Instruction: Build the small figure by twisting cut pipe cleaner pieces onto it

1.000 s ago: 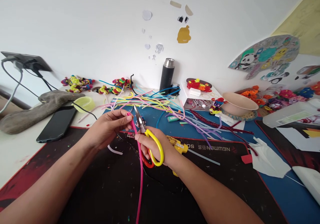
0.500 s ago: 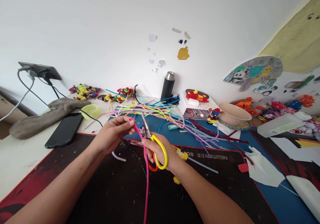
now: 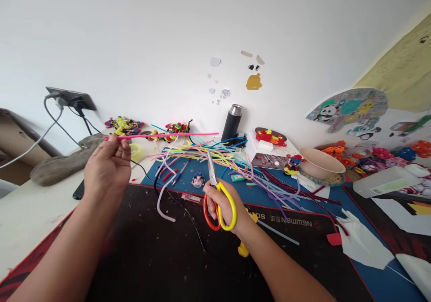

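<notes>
A white wall [image 3: 161, 32] rose behind the black vacuum flask [image 3: 231, 124]. A dark desk mat [image 3: 161, 266] spread across the desk on the flask's near side, with a blue mat [image 3: 384, 284] showing between the two and also far out to the flask's right. Nearer than the flask and well to its left, the left hand [image 3: 107, 167] was raised, its thumb and fingers pinched narrowly on a pink chenille stem. Directly on the flask's near side, the right hand [image 3: 239, 205] was wrapped around scissors.

A loose pile of pastel chenille stems [image 3: 198, 151] lay just in front of the flask, mostly to its left. A white box [image 3: 284, 154] stood close to the flask's right, and a beige bowl [image 3: 323, 169] sat farther right. A yellow glue gun [image 3: 243, 250], partly hidden by the right forearm, lay nearer than the flask.

The scissors [image 3: 213, 176] had one red and one yellow handle; their blades looked together, tips pointing up, a little left of the flask. The pink chenille stem [image 3: 161, 136] was gripped near one end and ran almost level, its free end appearing just left of the flask. Also left of the flask, on its near side, were a pen [image 3: 181, 172] and a small figurine [image 3: 198, 179].
</notes>
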`<move>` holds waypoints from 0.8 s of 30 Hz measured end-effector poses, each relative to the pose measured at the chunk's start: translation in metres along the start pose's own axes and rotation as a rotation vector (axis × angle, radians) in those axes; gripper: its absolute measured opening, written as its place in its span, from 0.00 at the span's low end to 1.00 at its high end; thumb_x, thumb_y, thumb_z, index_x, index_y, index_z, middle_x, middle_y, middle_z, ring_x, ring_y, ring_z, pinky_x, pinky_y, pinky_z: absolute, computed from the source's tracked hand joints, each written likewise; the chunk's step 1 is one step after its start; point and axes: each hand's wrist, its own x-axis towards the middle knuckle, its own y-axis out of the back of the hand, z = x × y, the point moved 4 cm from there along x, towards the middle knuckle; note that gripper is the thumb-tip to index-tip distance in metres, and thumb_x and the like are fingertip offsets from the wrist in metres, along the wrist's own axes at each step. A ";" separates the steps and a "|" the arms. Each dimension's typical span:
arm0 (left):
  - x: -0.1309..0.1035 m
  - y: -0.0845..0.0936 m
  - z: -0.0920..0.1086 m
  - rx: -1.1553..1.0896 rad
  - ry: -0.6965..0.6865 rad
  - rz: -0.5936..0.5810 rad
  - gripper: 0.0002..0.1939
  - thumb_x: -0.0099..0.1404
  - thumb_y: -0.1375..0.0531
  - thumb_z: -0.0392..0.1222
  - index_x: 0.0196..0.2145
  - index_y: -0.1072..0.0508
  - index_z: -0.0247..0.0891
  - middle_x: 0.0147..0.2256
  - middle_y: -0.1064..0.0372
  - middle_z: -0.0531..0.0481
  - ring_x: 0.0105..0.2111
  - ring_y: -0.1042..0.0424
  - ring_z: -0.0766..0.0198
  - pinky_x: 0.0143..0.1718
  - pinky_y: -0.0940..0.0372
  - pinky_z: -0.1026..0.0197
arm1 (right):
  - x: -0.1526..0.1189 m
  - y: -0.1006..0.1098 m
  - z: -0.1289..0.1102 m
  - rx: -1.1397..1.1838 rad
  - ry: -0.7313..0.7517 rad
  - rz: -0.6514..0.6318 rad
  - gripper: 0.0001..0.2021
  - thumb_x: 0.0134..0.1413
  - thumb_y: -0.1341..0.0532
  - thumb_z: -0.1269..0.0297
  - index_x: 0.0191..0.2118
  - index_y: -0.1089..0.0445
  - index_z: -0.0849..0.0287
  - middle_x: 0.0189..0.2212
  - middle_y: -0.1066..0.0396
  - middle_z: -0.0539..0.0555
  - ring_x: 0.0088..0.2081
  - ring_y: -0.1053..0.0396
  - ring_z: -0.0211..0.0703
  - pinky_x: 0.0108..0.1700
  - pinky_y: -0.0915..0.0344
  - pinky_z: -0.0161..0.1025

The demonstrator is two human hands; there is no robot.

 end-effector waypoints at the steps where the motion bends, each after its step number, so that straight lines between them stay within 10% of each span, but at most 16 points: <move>1: 0.001 0.004 0.006 -0.075 -0.076 0.105 0.21 0.65 0.22 0.49 0.32 0.31 0.42 0.26 0.24 0.69 0.33 0.25 0.77 0.42 0.28 0.79 | 0.000 0.001 0.000 0.001 0.010 0.014 0.23 0.59 0.30 0.40 0.40 0.33 0.55 0.15 0.37 0.41 0.16 0.42 0.36 0.21 0.43 0.33; 8: -0.009 -0.017 0.007 -0.346 -0.223 0.491 0.16 0.70 0.36 0.21 0.29 0.29 0.37 0.26 0.24 0.58 0.28 0.21 0.75 0.36 0.24 0.75 | -0.003 -0.006 0.012 -0.002 -0.013 -0.085 0.26 0.61 0.30 0.36 0.40 0.34 0.55 0.17 0.35 0.42 0.15 0.41 0.35 0.19 0.42 0.32; 24: -0.030 -0.056 -0.032 -0.298 -0.147 0.290 0.15 0.56 0.19 0.30 0.27 0.22 0.36 0.25 0.23 0.55 0.29 0.21 0.69 0.41 0.20 0.67 | -0.017 -0.033 0.012 0.053 -0.086 -0.419 0.46 0.45 0.31 0.18 0.50 0.30 0.60 0.23 0.25 0.51 0.22 0.26 0.43 0.22 0.35 0.33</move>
